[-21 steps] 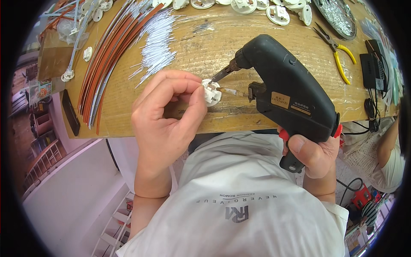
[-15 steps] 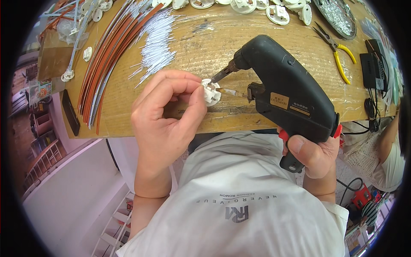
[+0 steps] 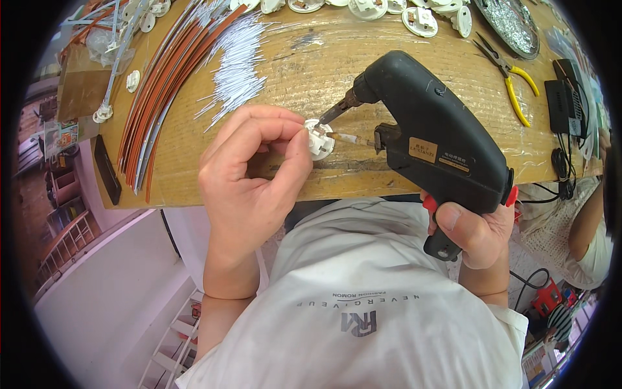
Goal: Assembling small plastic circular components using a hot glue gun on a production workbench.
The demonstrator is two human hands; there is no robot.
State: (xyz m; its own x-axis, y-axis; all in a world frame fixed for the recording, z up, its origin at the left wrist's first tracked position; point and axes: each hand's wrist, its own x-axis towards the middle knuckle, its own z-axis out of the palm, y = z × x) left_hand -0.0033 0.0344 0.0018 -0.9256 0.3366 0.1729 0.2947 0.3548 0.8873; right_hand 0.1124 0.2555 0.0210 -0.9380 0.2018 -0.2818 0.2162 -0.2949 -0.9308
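Note:
My left hand [image 3: 256, 165] pinches a small round white plastic part [image 3: 320, 146] at its left edge, just above the table's near side. My right hand [image 3: 472, 235] is wrapped round the handle of a black soldering gun [image 3: 440, 129] with a red trigger. The gun's tip reaches down to the upper part of the white piece. A thin feed nozzle below the tip also points at the piece's middle. Whatever lies between my left fingertips besides the part's edge is hidden.
On the wooden table [image 3: 311, 78] lie brown strips [image 3: 170, 78], a heap of thin white wires [image 3: 238, 74] and several white round parts [image 3: 420, 23]. Yellow-handled pliers [image 3: 512, 81], a dish of silvery bits [image 3: 512, 29] and a black adapter [image 3: 562, 107] sit right. Another person's arm [image 3: 586, 217] shows far right.
The soldering gun's body has tipped very slightly upward and left, its tip staying at the white part. My left hand has hardly moved.

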